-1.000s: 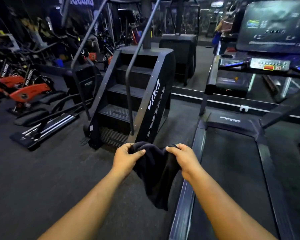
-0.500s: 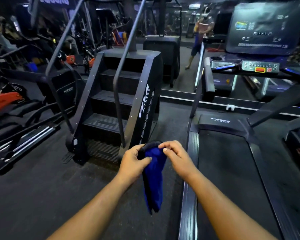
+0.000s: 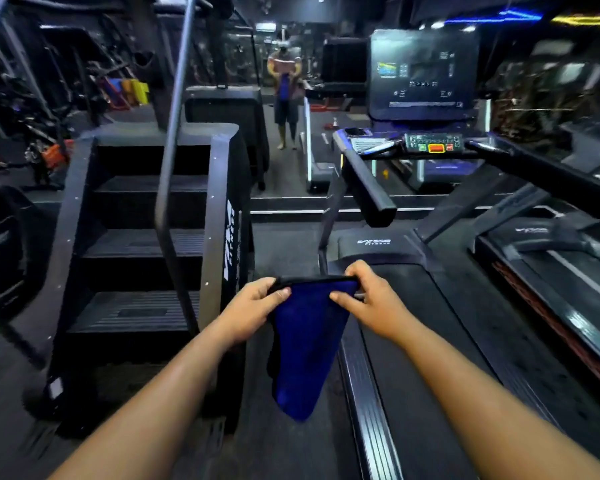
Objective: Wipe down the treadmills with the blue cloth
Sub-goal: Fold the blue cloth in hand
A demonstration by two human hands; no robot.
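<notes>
A blue cloth [image 3: 305, 348] hangs down in front of me, stretched along its top edge. My left hand [image 3: 253, 306] pinches its left corner and my right hand [image 3: 371, 299] pinches its right corner. Both hands hover over the left side rail [image 3: 364, 403] of a black treadmill, whose belt [image 3: 440, 341] runs ahead on the right. The treadmill's console screen [image 3: 423, 74] and button panel [image 3: 433, 143] stand further ahead, with a handrail [image 3: 364, 178] pointing toward me.
A black stair-climber machine [image 3: 146, 237] with a tall handrail stands close on the left. A second treadmill [image 3: 561, 258] lies to the right. A mirror wall ahead reflects a person [image 3: 284, 95] holding a blue cloth. Exercise bikes crowd the far left.
The view has swung right and up toward the treadmill console. My hands have moved apart, and the bunched cloth is now spread wide between them.
</notes>
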